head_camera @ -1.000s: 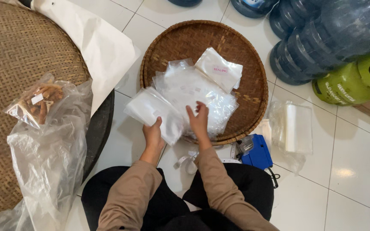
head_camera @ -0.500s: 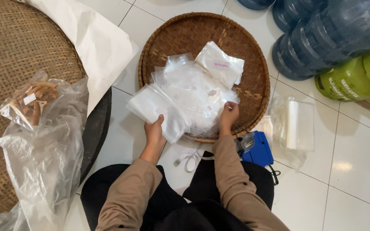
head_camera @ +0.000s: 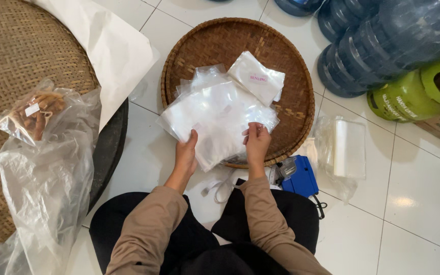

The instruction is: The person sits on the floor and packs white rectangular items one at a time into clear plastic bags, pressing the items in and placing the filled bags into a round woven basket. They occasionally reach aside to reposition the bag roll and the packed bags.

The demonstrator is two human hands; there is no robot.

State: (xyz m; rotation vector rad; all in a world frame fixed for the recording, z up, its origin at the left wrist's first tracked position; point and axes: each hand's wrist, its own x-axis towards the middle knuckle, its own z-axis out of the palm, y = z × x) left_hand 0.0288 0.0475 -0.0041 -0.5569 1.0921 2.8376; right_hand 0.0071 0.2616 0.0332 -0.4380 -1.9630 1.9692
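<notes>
1. A seated person's left hand (head_camera: pixel 186 155) and right hand (head_camera: pixel 256 144) hold a stack of clear bags (head_camera: pixel 219 119) by its near edge, over the near rim of a round woven tray (head_camera: pixel 199 48) on the tiled floor (head_camera: pixel 413 203).
2. Both sets of fingers are closed on the stack: the left fingers (head_camera: pixel 193 138) pinch the near left side, the right fingers (head_camera: pixel 255 130) the near right side.
3. The bags look thin, light, limp and slick; the sheets would likely slide over each other unless pinched firmly through the whole stack at both near corners.
4. Beyond the right fingers lies a smaller white packet (head_camera: pixel 256 77) on the tray.
5. Just beside the right wrist sits a blue device (head_camera: pixel 297 175); further right, another sleeve of plastic (head_camera: pixel 347 147).
6. Far left of the left fingers, a bagged snack (head_camera: pixel 34 112) rests on a large woven mat (head_camera: pixel 21 56).
</notes>
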